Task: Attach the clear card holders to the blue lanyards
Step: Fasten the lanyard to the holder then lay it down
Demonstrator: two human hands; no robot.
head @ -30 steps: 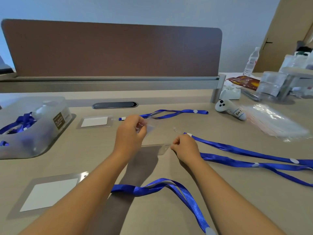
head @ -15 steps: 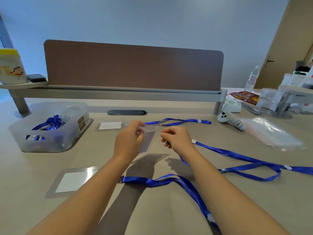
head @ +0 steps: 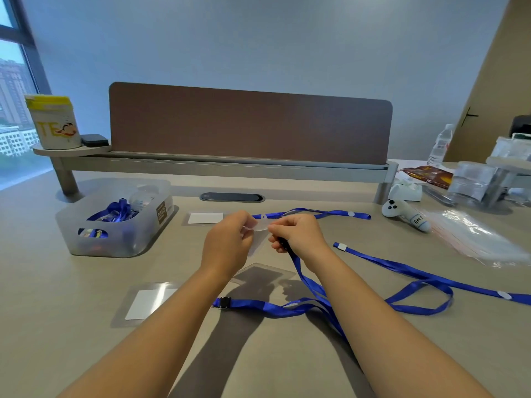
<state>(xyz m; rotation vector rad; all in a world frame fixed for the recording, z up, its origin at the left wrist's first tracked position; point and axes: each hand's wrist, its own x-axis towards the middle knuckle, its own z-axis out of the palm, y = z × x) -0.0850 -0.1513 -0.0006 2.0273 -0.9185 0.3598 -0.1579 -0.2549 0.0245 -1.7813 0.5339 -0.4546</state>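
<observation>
I see a clear card holder (head: 260,229) held up at mid-desk, and a blue lanyard (head: 309,282) trailing from it toward five o'clock, looping across the desk.

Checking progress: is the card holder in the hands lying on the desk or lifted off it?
Lifted: the left hand holds the clear card holder above the desk, beside the right hand.

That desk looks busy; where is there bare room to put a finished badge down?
Bare desk lies between the plastic bin and the near card holder, and at the near right below the lanyard loop. The middle and far right are crowded.
</observation>
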